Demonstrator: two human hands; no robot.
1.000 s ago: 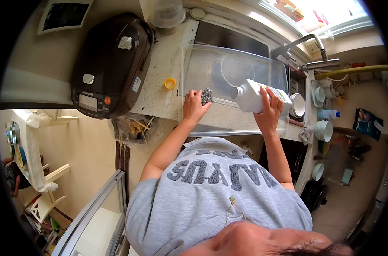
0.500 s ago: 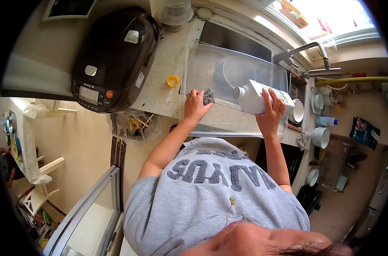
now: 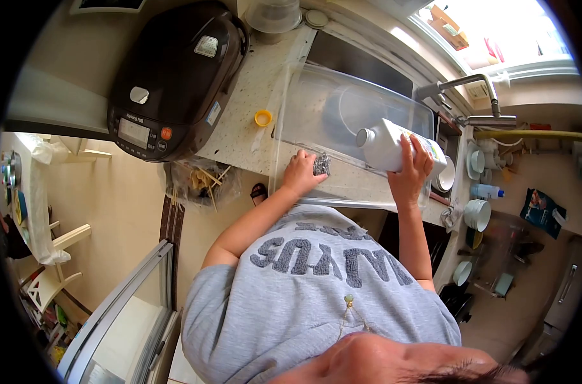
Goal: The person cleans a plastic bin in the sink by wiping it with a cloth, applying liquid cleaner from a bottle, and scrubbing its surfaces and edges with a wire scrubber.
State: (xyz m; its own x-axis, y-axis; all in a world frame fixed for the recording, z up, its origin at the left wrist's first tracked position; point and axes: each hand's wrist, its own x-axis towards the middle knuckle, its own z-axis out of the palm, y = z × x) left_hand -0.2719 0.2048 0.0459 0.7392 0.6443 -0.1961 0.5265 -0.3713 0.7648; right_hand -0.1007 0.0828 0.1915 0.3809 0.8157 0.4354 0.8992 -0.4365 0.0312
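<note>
My left hand (image 3: pixel 301 171) is closed on a grey steel wool scrubber (image 3: pixel 322 165), low over the near side of a clear plastic bin (image 3: pixel 291 121). In my right hand (image 3: pixel 408 165) is a white plastic bottle (image 3: pixel 379 148), tilted on its side with its uncapped mouth toward the left. My fingers wrap over the bottle's label, hiding part of it. The bin lies across the counter and sink, and the surfaces below show through it. A yellow cap (image 3: pixel 263 118) sits on the counter left of the bin.
A dark rice cooker (image 3: pixel 175 77) stands on the counter at the left. The faucet (image 3: pixel 467 82) is at the back right. White bowls (image 3: pixel 478 214) line the right-hand counter. A bag of sticks (image 3: pixel 204 181) hangs below the counter edge, and a glass door (image 3: pixel 134 307) is lower left.
My left hand has moved with the scrubber slightly right and nearer my body. My right hand still holds the bottle at nearly the same tilt. The whole view has shifted a little.
</note>
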